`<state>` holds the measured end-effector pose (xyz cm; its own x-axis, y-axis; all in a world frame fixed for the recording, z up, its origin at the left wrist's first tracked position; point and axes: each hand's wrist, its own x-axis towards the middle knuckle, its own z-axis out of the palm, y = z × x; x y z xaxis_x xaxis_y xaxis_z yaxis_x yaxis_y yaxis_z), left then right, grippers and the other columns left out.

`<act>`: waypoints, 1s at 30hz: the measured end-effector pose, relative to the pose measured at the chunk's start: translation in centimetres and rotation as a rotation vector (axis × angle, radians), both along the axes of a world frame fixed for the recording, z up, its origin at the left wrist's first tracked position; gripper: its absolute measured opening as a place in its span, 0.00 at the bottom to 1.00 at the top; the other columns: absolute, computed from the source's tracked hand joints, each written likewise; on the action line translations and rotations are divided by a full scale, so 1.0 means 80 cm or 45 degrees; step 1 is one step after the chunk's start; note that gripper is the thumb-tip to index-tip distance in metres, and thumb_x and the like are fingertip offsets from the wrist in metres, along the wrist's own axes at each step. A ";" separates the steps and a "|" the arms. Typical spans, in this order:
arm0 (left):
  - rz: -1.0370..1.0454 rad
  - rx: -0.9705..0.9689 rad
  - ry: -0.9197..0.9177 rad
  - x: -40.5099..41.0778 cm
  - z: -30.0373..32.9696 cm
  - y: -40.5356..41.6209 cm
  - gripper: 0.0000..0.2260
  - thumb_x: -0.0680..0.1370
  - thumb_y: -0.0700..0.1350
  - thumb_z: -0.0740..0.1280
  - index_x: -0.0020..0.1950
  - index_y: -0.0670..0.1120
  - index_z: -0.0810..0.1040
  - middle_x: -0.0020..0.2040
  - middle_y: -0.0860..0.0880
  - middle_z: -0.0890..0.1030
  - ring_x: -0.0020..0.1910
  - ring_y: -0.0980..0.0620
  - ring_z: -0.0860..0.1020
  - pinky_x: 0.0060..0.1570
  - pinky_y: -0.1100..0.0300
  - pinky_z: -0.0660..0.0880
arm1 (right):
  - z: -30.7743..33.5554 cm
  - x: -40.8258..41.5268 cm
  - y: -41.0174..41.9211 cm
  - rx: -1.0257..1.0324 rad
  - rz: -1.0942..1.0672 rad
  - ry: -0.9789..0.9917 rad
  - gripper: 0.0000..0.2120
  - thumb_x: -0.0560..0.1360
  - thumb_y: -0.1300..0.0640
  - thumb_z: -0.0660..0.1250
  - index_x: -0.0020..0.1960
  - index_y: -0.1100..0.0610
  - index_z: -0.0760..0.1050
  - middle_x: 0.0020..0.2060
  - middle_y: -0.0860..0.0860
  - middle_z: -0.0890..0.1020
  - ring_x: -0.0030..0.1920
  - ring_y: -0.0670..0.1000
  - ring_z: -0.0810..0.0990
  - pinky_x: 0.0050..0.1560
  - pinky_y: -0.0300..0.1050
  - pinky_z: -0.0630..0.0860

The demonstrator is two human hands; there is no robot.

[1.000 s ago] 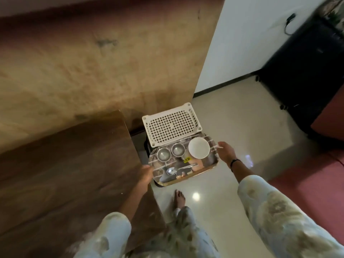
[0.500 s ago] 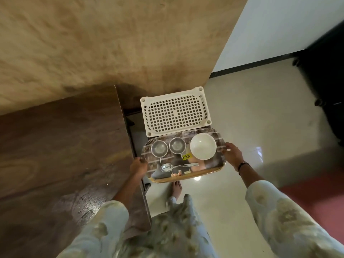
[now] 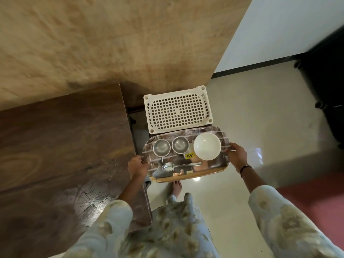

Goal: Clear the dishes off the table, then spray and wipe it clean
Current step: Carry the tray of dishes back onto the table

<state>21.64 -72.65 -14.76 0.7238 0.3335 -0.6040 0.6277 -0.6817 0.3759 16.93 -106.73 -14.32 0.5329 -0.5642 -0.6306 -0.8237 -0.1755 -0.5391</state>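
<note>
Two hands carry the tray (image 3: 214,171) clear of the table (image 3: 61,146), which lies at nine o'clock from it. The left hand (image 3: 136,166) has its fingers curled round the tray's nine o'clock edge; the right hand (image 3: 237,157) grips the three o'clock edge, thumb on top. On the tray stand two steel cups (image 3: 161,148) side by side, a white bowl (image 3: 207,146) at three o'clock of them, and a spoon (image 3: 178,166) at six o'clock. A white slotted basket (image 3: 177,110) sits at twelve o'clock, just beyond the tray's far edge. Judging by the bare tabletop in view, the clearing looks nearly done: the tray has yet to be set down, probably on the basket. Spraying and wiping remain; no spray bottle or cloth shows
</note>
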 end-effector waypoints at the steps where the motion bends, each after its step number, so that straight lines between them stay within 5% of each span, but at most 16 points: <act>1: 0.022 -0.017 -0.008 -0.002 0.008 0.004 0.11 0.72 0.41 0.72 0.52 0.40 0.81 0.49 0.40 0.84 0.48 0.42 0.82 0.48 0.50 0.79 | 0.010 -0.002 0.003 -0.002 -0.002 -0.010 0.14 0.75 0.69 0.63 0.59 0.63 0.78 0.54 0.58 0.81 0.55 0.58 0.78 0.54 0.46 0.75; 8: 0.410 -0.266 -0.140 -0.018 0.081 0.051 0.15 0.70 0.36 0.73 0.56 0.39 0.80 0.51 0.40 0.83 0.50 0.44 0.82 0.45 0.60 0.74 | 0.078 -0.018 0.048 0.055 -0.007 -0.141 0.13 0.74 0.68 0.66 0.57 0.61 0.80 0.52 0.57 0.83 0.51 0.54 0.80 0.52 0.44 0.76; 14: 0.732 -0.549 -0.257 -0.030 0.139 0.145 0.18 0.68 0.34 0.74 0.58 0.38 0.79 0.53 0.39 0.82 0.45 0.49 0.79 0.34 0.69 0.76 | 0.132 -0.030 0.126 0.096 0.022 -0.256 0.11 0.74 0.64 0.69 0.56 0.61 0.81 0.49 0.55 0.84 0.50 0.52 0.82 0.35 0.25 0.74; 20: 0.908 -0.772 -0.342 -0.040 0.196 0.271 0.18 0.68 0.30 0.73 0.57 0.33 0.77 0.53 0.37 0.81 0.37 0.49 0.78 0.26 0.70 0.76 | 0.183 -0.037 0.242 0.103 0.135 -0.402 0.10 0.74 0.63 0.70 0.54 0.61 0.82 0.48 0.57 0.85 0.47 0.52 0.81 0.55 0.51 0.79; 23: 0.942 -0.839 -0.324 -0.046 0.219 0.340 0.16 0.68 0.31 0.74 0.54 0.35 0.79 0.53 0.39 0.81 0.40 0.47 0.80 0.33 0.62 0.79 | 0.203 -0.039 0.302 0.072 0.205 -0.468 0.09 0.74 0.62 0.71 0.54 0.60 0.82 0.47 0.57 0.85 0.46 0.51 0.81 0.55 0.51 0.79; 27: 1.075 -0.916 -0.362 -0.063 0.251 0.433 0.16 0.68 0.32 0.73 0.55 0.35 0.79 0.49 0.41 0.81 0.23 0.57 0.78 0.21 0.67 0.75 | 0.232 -0.045 0.399 0.157 0.168 -0.525 0.10 0.73 0.65 0.70 0.54 0.61 0.82 0.46 0.57 0.84 0.46 0.52 0.80 0.53 0.50 0.79; 30: 1.168 -0.982 -0.344 -0.077 0.262 0.497 0.16 0.67 0.33 0.75 0.54 0.36 0.80 0.50 0.40 0.81 0.27 0.54 0.80 0.24 0.63 0.78 | 0.242 -0.051 0.462 0.236 0.153 -0.533 0.10 0.74 0.65 0.70 0.55 0.63 0.81 0.46 0.57 0.84 0.46 0.51 0.80 0.49 0.45 0.79</act>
<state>15.51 -32.92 6.20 0.5416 0.4066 -0.7358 0.5971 0.4301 0.6771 12.84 -69.81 5.04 0.8173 -0.3816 -0.4318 -0.5087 -0.1257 -0.8517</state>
